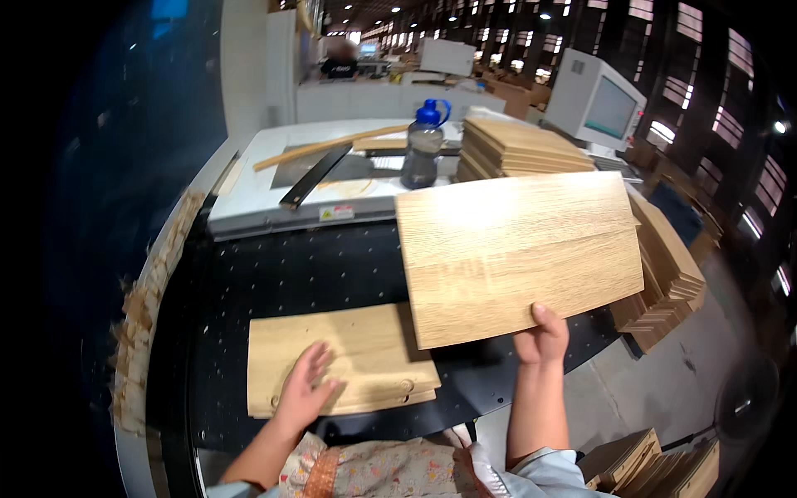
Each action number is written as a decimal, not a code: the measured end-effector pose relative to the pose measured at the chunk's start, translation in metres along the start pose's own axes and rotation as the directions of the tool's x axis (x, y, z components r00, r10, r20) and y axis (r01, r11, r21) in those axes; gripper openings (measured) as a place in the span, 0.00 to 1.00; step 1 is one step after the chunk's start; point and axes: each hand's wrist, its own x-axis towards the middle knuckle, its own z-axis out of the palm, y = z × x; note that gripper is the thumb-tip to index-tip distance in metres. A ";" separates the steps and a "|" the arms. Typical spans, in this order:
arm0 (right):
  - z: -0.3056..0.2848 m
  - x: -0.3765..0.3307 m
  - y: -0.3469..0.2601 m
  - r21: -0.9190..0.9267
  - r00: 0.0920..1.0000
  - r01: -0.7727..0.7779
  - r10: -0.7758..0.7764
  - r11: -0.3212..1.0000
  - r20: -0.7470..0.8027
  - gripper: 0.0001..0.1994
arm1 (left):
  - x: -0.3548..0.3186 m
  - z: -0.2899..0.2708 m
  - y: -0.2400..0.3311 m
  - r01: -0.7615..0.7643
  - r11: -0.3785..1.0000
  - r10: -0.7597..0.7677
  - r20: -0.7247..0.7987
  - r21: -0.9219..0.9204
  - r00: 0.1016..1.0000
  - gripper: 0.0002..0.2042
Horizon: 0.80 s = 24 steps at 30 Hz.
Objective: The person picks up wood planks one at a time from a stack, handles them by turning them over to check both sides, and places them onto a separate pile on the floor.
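Note:
In my right hand (544,336) is a rectangular wood-grain panel (523,257), gripped at its lower edge with the thumb on top. It is raised and tilted above the black table, with light glaring off its upper left. My left hand (305,390) is open, fingers apart, over a second wooden panel (357,332) lying on the table. That lower panel has small round holes near its front edge, and another board edge shows beneath it. Whether my left fingers touch its surface I cannot tell.
The black table (249,274) is dotted with small holes. Behind it, a white machine bed (241,207) carries a blue-capped water bottle (423,145) and stacked panels (515,149). More boards (664,257) stand at the right, near a monitor (602,100). Further boards (652,469) stand at lower right.

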 end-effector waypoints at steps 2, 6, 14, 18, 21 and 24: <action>0.008 -0.016 0.024 0.028 0.998 -0.051 0.050 0.998 0.034 0.34 | 0.024 0.012 0.004 0.079 0.935 -0.046 0.102 -0.346 0.994 0.30; 0.030 -0.030 0.059 0.061 0.975 -0.199 0.191 0.978 0.114 0.35 | 0.035 0.031 0.029 0.101 0.752 0.029 0.186 -0.651 0.982 0.28; 0.033 -0.030 0.094 0.067 0.893 -0.404 0.378 0.912 0.245 0.36 | 0.007 0.016 0.036 -0.015 0.776 0.041 0.027 -0.631 0.999 0.30; 0.037 -0.028 0.100 0.079 0.879 -0.424 0.389 0.902 0.275 0.35 | 0.006 0.010 0.039 -0.028 0.760 0.070 0.039 -0.650 0.997 0.30; 0.040 -0.029 0.099 0.083 0.884 -0.426 0.394 0.901 0.253 0.35 | 0.008 0.009 0.037 -0.007 0.769 0.037 0.034 -0.639 0.999 0.31; 0.032 -0.029 0.103 0.035 0.896 -0.425 0.415 0.904 0.155 0.34 | 0.011 0.006 0.028 -0.014 0.766 0.024 0.008 -0.642 1.000 0.30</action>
